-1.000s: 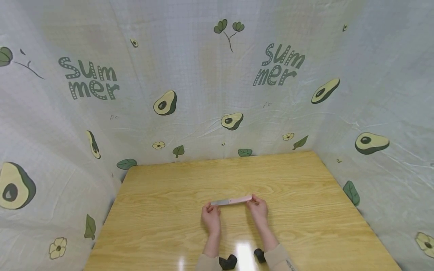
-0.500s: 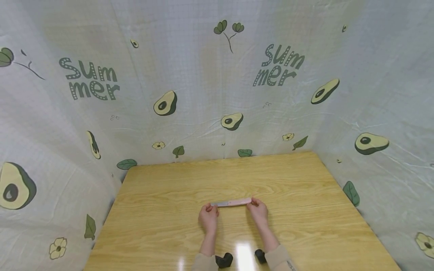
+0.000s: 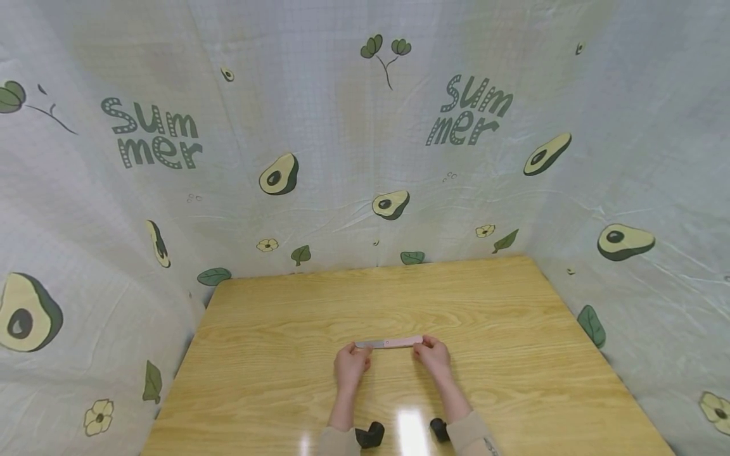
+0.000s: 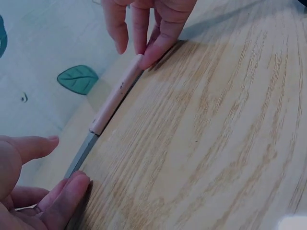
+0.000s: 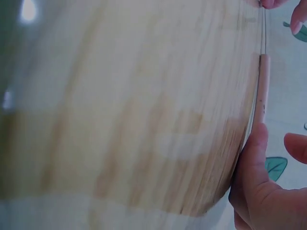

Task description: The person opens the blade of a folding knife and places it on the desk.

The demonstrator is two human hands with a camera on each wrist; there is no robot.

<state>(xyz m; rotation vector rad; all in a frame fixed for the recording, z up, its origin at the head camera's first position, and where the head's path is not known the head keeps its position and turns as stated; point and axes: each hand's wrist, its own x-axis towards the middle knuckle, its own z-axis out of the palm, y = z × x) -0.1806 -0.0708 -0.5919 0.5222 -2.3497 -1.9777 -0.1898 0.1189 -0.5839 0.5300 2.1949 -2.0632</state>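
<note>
A slim knife [image 3: 399,342] with a pale pink handle [image 4: 112,100] and a grey blade [image 4: 82,152] lies crosswise, close over the wooden table. My left hand [image 3: 348,366] pinches the blade's left end, its thumb on the near side and its index finger raised off the metal. At the other end, my right hand [image 3: 435,356] holds the tip of the handle between thumb and a finger, while its index finger stands apart from it. The fingers cover both ends of the knife.
The wood-grain table [image 3: 274,310] reaches back to a pale cloth backdrop [image 3: 336,126] printed with avocados and leaves, which encloses it on three sides. Black devices [image 3: 371,436] sit at both wrists. Bright glare [image 3: 412,430] shows on the near tabletop.
The knife's handle end has come down toward me, so the knife now runs nearly level across the head view. My left hand has shifted slightly left along the blade; the right hand has lowered a little.
</note>
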